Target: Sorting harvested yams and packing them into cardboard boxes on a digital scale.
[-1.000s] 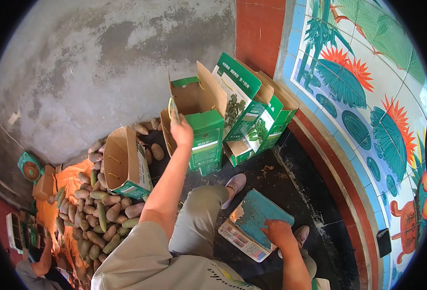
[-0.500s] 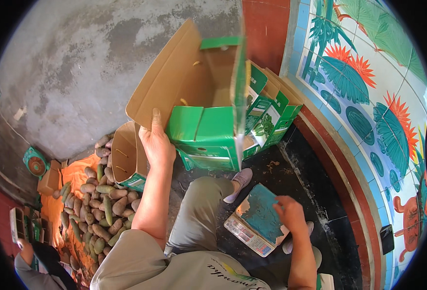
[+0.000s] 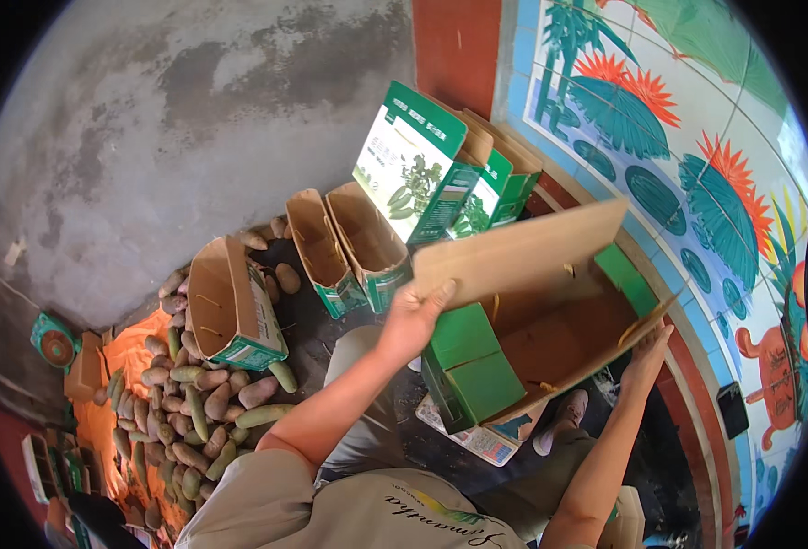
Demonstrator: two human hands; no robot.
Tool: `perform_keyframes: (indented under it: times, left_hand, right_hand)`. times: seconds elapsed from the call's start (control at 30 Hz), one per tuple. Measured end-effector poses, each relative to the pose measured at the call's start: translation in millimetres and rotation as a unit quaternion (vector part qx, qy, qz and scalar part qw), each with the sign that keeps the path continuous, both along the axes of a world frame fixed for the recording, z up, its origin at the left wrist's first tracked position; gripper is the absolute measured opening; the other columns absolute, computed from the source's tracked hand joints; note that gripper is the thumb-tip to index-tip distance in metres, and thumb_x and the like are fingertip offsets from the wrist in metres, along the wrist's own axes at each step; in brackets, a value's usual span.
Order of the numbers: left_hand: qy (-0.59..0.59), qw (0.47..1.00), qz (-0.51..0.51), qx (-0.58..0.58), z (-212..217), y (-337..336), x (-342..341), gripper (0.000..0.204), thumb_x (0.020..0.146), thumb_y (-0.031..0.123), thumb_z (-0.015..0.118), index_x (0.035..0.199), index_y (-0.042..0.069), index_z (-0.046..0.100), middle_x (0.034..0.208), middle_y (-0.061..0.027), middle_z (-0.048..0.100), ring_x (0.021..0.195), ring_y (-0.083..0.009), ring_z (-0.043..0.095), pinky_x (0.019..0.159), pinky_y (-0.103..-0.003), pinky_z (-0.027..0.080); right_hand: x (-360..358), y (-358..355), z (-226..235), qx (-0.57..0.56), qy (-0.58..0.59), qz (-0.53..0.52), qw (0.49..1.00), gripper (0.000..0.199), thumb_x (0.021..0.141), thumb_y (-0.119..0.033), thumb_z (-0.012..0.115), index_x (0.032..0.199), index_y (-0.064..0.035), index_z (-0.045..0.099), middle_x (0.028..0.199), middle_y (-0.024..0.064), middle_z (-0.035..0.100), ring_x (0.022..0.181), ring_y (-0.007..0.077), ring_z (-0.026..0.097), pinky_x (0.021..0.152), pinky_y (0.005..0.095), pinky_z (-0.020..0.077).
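My left hand (image 3: 415, 320) grips an open carton (image 3: 564, 339) at its near left corner, thumb on the raised brown flap. The carton is brown inside, with green end flaps folded out and short yellow cord pieces showing in its walls. My right hand (image 3: 645, 359) holds its right side, some fingers hidden behind the cardboard. The carton is tilted in front of me, above a flat teal-and-white case (image 3: 479, 437) on the dark floor, which it partly covers.
Potato-like tubers and long green vegetables (image 3: 193, 412) lie heaped on an orange sheet (image 3: 140, 339). An open carton (image 3: 232, 306) stands by the heap, two narrow ones (image 3: 323, 261) beyond it. Printed green-white cartons (image 3: 413, 165) stand near the tiled wall (image 3: 660, 183).
The carton has swung right and down, turning its opening toward me. My right hand has left the teal case and taken the carton's right side. The view has shifted.
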State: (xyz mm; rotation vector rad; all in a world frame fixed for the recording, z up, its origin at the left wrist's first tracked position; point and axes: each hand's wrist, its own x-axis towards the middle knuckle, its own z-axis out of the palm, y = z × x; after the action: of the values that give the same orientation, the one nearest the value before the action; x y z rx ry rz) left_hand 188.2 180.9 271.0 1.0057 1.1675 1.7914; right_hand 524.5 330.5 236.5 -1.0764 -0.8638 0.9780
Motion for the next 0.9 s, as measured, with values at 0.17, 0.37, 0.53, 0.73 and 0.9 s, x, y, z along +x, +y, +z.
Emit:
perform_keyframes:
  times: [0.17,0.37,0.53,0.73,0.9]
  left_hand:
    - [-0.021,0.994,-0.088,-0.062,-50.2,21.0,19.8,0.023,0.089,0.015,0.058,0.108,0.003,0.060,0.102,-0.0007,0.062,0.087,-0.0072,0.056,0.075,-0.025,0.047]
    - [0.017,0.990,-0.100,-0.101,-105.2,35.7,18.8,0.027,0.090,0.017,0.057,0.112,0.002,0.058,0.102,-0.0009,0.061,0.087,-0.0069,0.056,0.073,-0.023,0.048]
    - [0.028,0.977,-0.132,-0.166,-130.6,31.6,16.6,0.030,0.090,0.019,0.056,0.114,0.002,0.056,0.103,-0.0017,0.061,0.088,-0.0081,0.055,0.074,-0.024,0.048]
    - [0.001,0.952,-0.149,-0.268,-132.4,30.7,12.7,0.032,0.090,0.021,0.055,0.116,0.002,0.054,0.104,-0.0035,0.059,0.092,-0.0113,0.053,0.081,-0.026,0.044]
    - [0.018,0.953,-0.124,-0.277,-162.3,29.5,8.4,0.033,0.089,0.019,0.055,0.117,0.001,0.051,0.105,-0.0074,0.059,0.094,-0.0138,0.054,0.080,-0.028,0.044]
  right_hand:
    - [39.3,6.3,-16.2,-0.040,0.001,0.065,0.997,0.071,0.089,-0.061,0.035,0.126,-0.0022,0.046,0.114,0.0134,0.057,0.110,0.0233,0.048,0.097,0.0381,0.0329]
    - [40.0,2.2,-30.5,-0.161,-0.097,0.107,0.976,0.069,0.086,-0.065,0.035,0.102,-0.0028,0.060,0.083,0.0105,0.063,0.078,0.0185,0.057,0.074,0.0338,0.0442]
    - [46.6,2.3,-49.1,-0.227,-0.199,0.160,0.940,0.063,0.087,-0.062,0.037,0.091,-0.0037,0.061,0.070,0.0072,0.059,0.066,0.0167,0.056,0.064,0.0294,0.0427]
    - [50.4,-0.1,-58.5,-0.210,-0.311,0.224,0.900,0.045,0.090,-0.045,0.049,0.076,-0.0039,0.059,0.056,0.0018,0.051,0.050,0.0124,0.050,0.048,0.0241,0.0362]
    - [42.4,-8.1,-42.8,-0.227,-0.321,0.292,0.872,0.038,0.090,-0.038,0.051,0.077,-0.0030,0.059,0.052,0.0035,0.051,0.047,0.0131,0.051,0.048,0.0252,0.0388]
